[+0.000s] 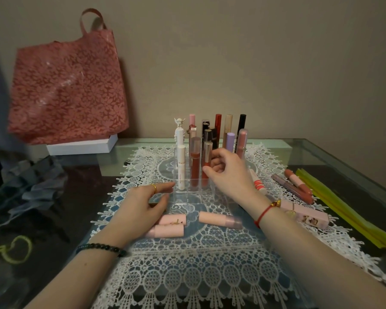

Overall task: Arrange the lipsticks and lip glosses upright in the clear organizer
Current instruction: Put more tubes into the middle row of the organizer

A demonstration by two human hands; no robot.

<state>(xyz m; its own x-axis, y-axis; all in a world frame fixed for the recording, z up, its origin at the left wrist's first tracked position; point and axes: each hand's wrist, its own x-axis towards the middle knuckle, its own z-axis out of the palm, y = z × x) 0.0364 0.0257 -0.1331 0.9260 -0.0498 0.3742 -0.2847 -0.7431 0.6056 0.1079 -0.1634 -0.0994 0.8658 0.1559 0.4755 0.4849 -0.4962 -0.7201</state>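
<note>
White lace cloth (187, 275) lies closest, on the glass desk (321, 157). Three pink lipsticks (220, 219) lie flat on it, just in front of the clear organizer (194, 198). Many tubes stand up in its back holes. The left hand (143, 201) keeps its fingers straight and touches the organizer's front left corner. The right hand (227, 172) pinches a red gloss tube (207, 156) that stands in a front hole. I think this tube is going in now. Push it straight down till it sits. Hold the organizer steady. Let go softly so the tubes beside it do not tip. More tubes (299, 184) wait on the right.
</note>
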